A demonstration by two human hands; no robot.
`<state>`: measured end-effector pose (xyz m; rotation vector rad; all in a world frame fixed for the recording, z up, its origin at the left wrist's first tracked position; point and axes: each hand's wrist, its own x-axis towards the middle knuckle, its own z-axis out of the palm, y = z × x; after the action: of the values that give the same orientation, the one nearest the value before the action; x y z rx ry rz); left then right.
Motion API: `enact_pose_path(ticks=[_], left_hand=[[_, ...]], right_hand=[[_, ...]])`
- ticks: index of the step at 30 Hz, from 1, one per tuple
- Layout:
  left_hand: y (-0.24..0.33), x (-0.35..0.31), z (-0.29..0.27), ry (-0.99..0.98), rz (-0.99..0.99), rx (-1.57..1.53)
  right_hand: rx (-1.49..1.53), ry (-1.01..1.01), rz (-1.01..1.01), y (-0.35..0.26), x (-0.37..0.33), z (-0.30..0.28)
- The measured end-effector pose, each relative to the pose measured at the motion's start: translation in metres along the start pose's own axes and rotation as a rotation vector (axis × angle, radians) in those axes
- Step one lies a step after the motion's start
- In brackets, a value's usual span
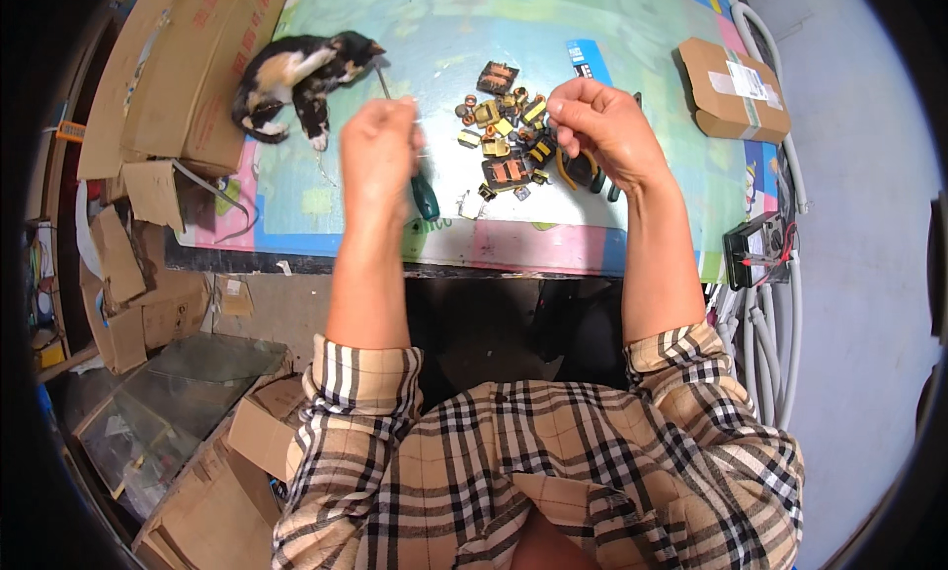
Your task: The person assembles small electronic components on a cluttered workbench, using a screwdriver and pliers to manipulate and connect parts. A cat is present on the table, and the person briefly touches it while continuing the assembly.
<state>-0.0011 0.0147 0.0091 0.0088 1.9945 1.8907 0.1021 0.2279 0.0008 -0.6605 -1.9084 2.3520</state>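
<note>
My left hand (375,145) is closed, held above the table left of the pile of parts. What its fingers hold, if anything, I cannot make out. A screwdriver (425,197) with a dark green handle passes behind this hand, its shaft showing beyond the knuckles. Over the pile's right side, my right hand (604,125) pinches thumb and fingers together; any small thing between them is too small to name. Between the hands are several copper-wound coils and small transformers (506,173), some wrapped in yellow tape. Yellow-handled pliers (567,171) lie partly hidden below my right hand.
A black, white and tan cat (296,76) lies at the left, beside a large cardboard box (188,76). A smaller carton (736,91) sits at the far right, with a multimeter (758,246) at the right edge. Grey hoses (790,333) hang beside the table (474,7).
</note>
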Motion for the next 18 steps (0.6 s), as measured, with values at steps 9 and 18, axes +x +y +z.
enact_pose_path(ticks=[9,18], left_hand=[[-0.018,-0.017,0.035,-0.451,0.061,-0.403],[-0.03,-0.025,0.045,-0.306,0.473,0.096]], right_hand=[[-0.479,-0.083,0.041,0.01,-0.009,0.049],[-0.262,-0.164,0.12,0.016,-0.003,0.037]])
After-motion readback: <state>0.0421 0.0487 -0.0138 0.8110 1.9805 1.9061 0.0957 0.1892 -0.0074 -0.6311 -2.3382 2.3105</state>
